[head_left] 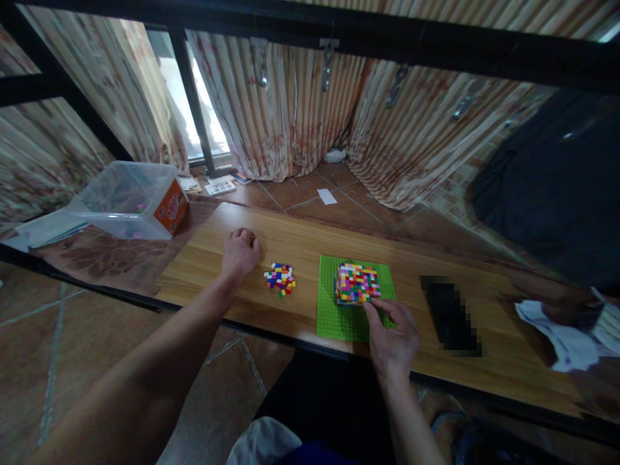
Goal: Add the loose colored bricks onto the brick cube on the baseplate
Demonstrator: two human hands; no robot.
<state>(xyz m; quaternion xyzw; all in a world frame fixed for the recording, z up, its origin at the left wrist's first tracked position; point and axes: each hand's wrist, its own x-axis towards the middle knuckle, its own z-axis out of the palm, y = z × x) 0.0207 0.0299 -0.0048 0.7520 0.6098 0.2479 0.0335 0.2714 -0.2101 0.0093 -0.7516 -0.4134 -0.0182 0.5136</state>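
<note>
A block of many-coloured small bricks stands on a green baseplate on the wooden table. My right hand rests on the baseplate at the block's near right corner, fingertips touching the block, fingers loosely spread. A small heap of loose coloured bricks lies left of the baseplate. My left hand sits on the table just left of that heap, fingers curled into a loose fist, nothing visible in it.
A black flat object, pixelated, lies right of the baseplate. A clear plastic bin with an orange box sits on the floor at left. White cloth lies at the table's right end. Curtains hang behind.
</note>
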